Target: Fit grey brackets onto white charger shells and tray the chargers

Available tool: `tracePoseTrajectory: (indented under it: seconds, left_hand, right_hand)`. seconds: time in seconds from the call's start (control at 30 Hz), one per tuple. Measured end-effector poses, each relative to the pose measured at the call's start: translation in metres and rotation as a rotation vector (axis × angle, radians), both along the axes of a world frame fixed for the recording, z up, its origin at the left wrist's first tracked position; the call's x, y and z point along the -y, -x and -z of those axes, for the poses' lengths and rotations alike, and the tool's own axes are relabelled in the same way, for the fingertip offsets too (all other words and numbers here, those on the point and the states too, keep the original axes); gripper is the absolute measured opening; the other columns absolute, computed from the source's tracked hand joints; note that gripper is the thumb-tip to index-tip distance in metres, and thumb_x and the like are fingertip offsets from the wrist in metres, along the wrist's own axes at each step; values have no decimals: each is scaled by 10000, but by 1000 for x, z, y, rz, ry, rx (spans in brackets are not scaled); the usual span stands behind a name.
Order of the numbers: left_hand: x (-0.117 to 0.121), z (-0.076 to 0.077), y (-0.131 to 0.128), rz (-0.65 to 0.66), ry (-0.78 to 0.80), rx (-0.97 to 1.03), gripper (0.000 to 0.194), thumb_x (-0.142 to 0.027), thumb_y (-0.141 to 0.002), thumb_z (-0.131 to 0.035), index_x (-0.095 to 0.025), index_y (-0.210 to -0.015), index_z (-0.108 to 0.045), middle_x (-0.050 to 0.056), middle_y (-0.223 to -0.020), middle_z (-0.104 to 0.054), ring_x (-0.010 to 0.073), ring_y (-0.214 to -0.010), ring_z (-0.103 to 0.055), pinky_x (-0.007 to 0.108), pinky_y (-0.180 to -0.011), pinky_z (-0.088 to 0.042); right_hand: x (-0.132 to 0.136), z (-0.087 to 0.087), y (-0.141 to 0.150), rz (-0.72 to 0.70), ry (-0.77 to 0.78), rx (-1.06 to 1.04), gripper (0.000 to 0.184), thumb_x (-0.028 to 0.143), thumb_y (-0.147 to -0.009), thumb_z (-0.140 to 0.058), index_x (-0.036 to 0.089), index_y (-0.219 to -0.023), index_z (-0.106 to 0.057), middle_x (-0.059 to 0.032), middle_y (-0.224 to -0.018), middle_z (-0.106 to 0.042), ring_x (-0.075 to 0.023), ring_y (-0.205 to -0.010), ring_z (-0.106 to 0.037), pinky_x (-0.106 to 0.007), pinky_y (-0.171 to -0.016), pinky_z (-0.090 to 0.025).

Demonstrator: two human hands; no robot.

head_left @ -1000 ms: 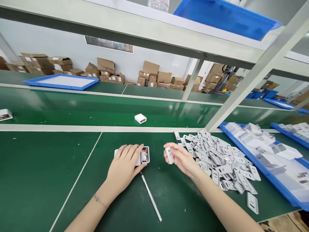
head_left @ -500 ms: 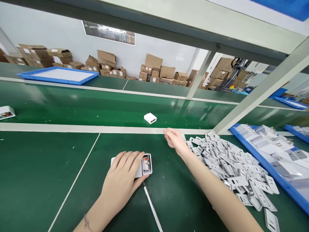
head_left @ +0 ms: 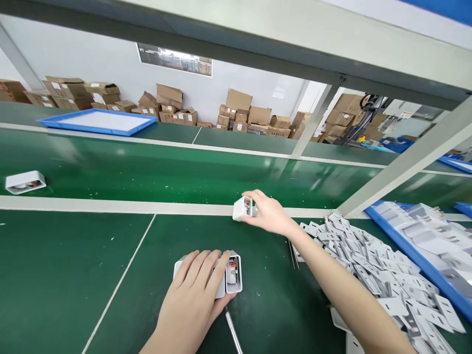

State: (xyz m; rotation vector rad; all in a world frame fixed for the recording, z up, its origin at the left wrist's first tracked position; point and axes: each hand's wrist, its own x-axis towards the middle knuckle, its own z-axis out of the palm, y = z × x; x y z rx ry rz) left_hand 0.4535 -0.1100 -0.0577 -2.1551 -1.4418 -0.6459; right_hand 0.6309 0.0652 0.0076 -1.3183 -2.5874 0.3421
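My left hand (head_left: pixel 199 295) is wrapped over white plastic housings (head_left: pixel 233 275) standing side by side on the green bench. The open end of the rightmost one shows a circuit board and electronic parts; my fingers hide much of the others. A metal pen-shaped tool (head_left: pixel 233 329) lies just below that hand, its tip hidden. Above the pale rail, my right hand (head_left: pixel 267 211) grips a similar small white housing (head_left: pixel 241 208) between thumb and fingers, its open end facing right with parts visible inside.
Another white housing (head_left: pixel 25 182) lies on the green belt (head_left: pixel 129 172) at left. Loose white slotted cover plates (head_left: pixel 379 265) are heaped at right, beside a blue-rimmed tray (head_left: pixel 416 260) of white parts. A slanted metal post (head_left: pixel 405 157) rises behind the heap.
My right hand has taken hold of the small housing that lay on the belt, and holds it nearer the rail. My left hand stays on its housings. The left-hand belt housing is further into view.
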Motion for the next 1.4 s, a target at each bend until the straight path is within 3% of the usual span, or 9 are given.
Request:
tracePoseTrajectory:
  seconds: [0.2,0.37,0.47,0.57,0.7,0.87,1.0,1.2,1.4]
  left_hand:
    - [1,0,-3,19,-5,17,429,-390,-963,-415,-88,-1228,-565,119,-1099,-651,279,-992,-569,439,-985,-309]
    - [2,-1,-1,29,15,27,460,-400,-955,-436,-57,-1245,-535,138,-1121,-635,284,-1002,-563,443,-982,-326]
    - [3,-1,-1,36,20,20,469,-385,-954,-443,-48,-1272,-513,143,-1131,-633,283,-1012,-567,444,-987,-332]
    - [3,-1,-2,25,22,26,485,-381,-953,-446,-49,-1305,-486,145,-1132,-637,290,-1010,-577,455,-985,-347]
    - [9,-5,2,80,119,219,498,-389,-959,-447,-126,-1380,-408,111,-1280,-583,272,-1166,-539,416,-1035,-382]
    - [23,-20,16,76,319,787,406,-283,-1005,-326,-318,-1407,-361,-6,-1427,-482,161,-1285,-490,267,-985,-477]
    - [25,-23,22,11,238,808,359,-284,-986,-388,-320,-1339,-436,-17,-1387,-518,163,-1273,-497,262,-967,-473]
    - [14,-14,9,70,54,201,534,-371,-900,-558,-87,-1333,-428,125,-1265,-591,275,-1187,-518,432,-1092,-311]
    - [8,-3,2,29,101,174,465,-279,-909,-553,-101,-1325,-449,100,-1227,-611,242,-1113,-543,404,-1058,-335]
  right_hand:
    - [91,0,-32,-299,-115,120,507,348,-791,-704,196,-1219,-479,-58,-1142,-599,-184,-757,-648,-308,-604,-494]
    - [113,17,-19,-351,-374,112,570,484,-855,-614,135,-1281,-467,-110,-1192,-592,-133,-589,-602,-274,-444,-425]
    - [128,15,-26,-376,-636,62,370,334,-922,-510,119,-1220,-555,-84,-904,-651,-114,-451,-503,-278,-400,-377]
    - [150,25,-34,-632,-707,136,369,113,-857,-439,143,-1172,-629,-13,-564,-532,-144,-407,-448,-285,-364,-315]
    - [166,53,-31,-952,-762,56,299,113,-809,-467,76,-962,-722,-51,-563,-548,-130,-443,-442,-274,-360,-283]
    - [167,61,-37,-1006,-775,-40,218,191,-843,-477,145,-832,-689,-25,-585,-519,-121,-452,-399,-281,-377,-270]
    - [165,40,-60,-854,-806,-147,95,101,-712,-556,193,-698,-540,24,-545,-464,-108,-422,-316,-280,-376,-195]
    - [144,-2,-67,-371,-230,-591,185,45,-848,-429,195,-931,-499,10,-700,-589,-67,-461,-443,-213,-417,-359]
    - [111,8,-42,-358,163,-689,150,167,-928,-552,203,-1054,-624,-26,-905,-687,-102,-734,-635,-211,-617,-490]
